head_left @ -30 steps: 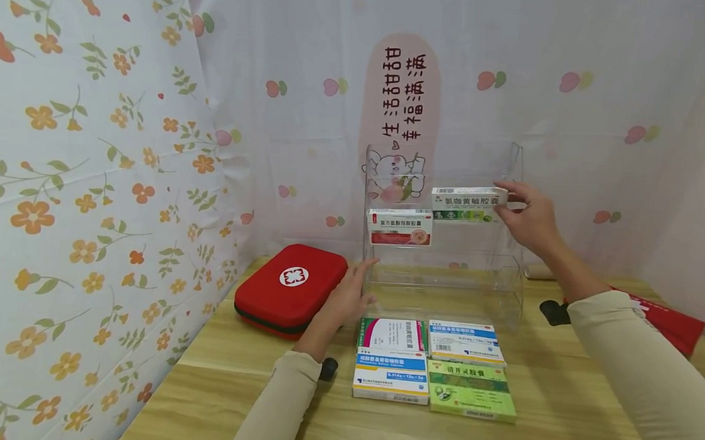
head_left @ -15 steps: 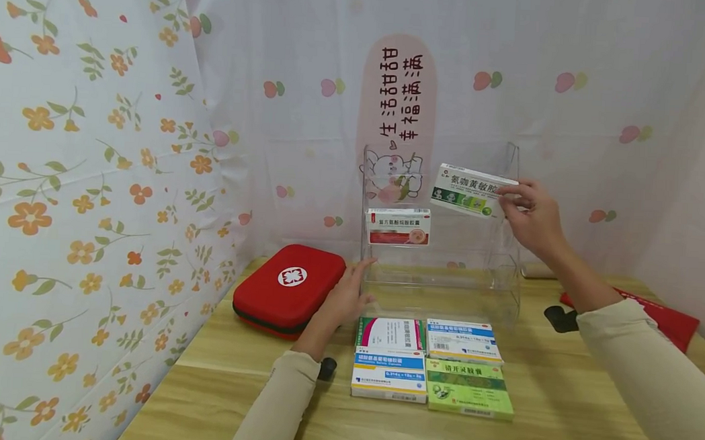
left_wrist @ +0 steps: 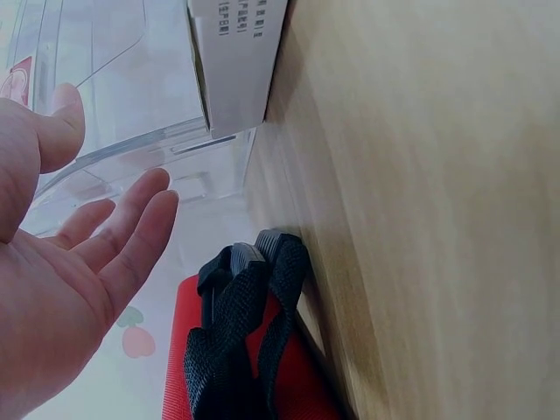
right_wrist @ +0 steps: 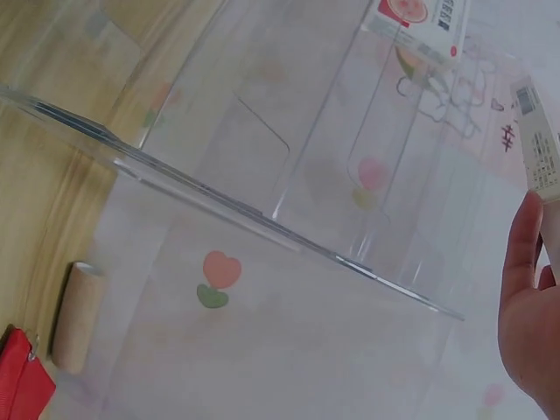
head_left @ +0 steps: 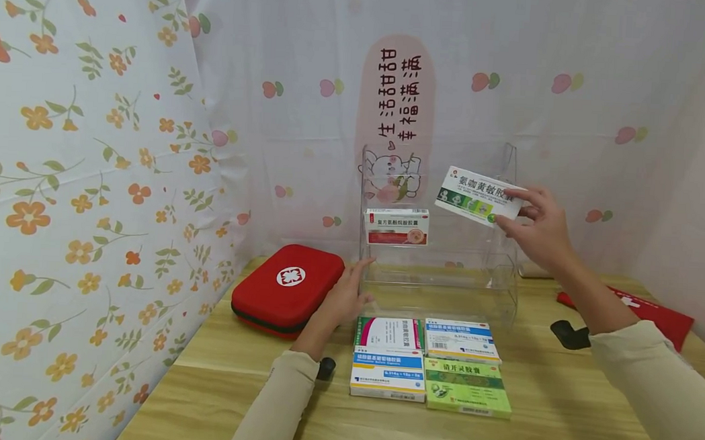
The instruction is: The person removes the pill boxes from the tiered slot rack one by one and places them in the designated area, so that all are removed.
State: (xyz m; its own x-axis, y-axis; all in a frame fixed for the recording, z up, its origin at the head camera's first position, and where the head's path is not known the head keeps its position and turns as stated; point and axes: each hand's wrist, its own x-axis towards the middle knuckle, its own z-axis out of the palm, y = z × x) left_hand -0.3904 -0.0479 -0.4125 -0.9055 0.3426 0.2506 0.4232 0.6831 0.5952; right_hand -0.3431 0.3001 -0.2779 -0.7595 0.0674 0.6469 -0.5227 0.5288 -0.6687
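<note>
My right hand (head_left: 542,230) pinches the right end of a white-and-green medicine box (head_left: 472,190), which tilts down to the right in front of a clear acrylic tiered rack (head_left: 440,279). In the right wrist view the end of that box (right_wrist: 538,144) shows above the thumb. A white-and-red medicine box (head_left: 397,227) stands on the rack's left side. My left hand (head_left: 345,300) is at the rack's lower left side, fingers spread and loosely bent with nothing in them; whether the fingertips touch the rack is unclear.
Before the rack lie a pink-and-white box (head_left: 389,333), two blue-and-white boxes (head_left: 463,340) and a green box (head_left: 468,388). Left is a red first-aid case (head_left: 288,289) with a black strap (left_wrist: 232,332); right, a red pouch (head_left: 656,312) and a cardboard tube (right_wrist: 79,317).
My right hand has lifted the white-and-green medicine box off the rack and drawn it rightward and nearer, tilting it. The left hand has stayed in place.
</note>
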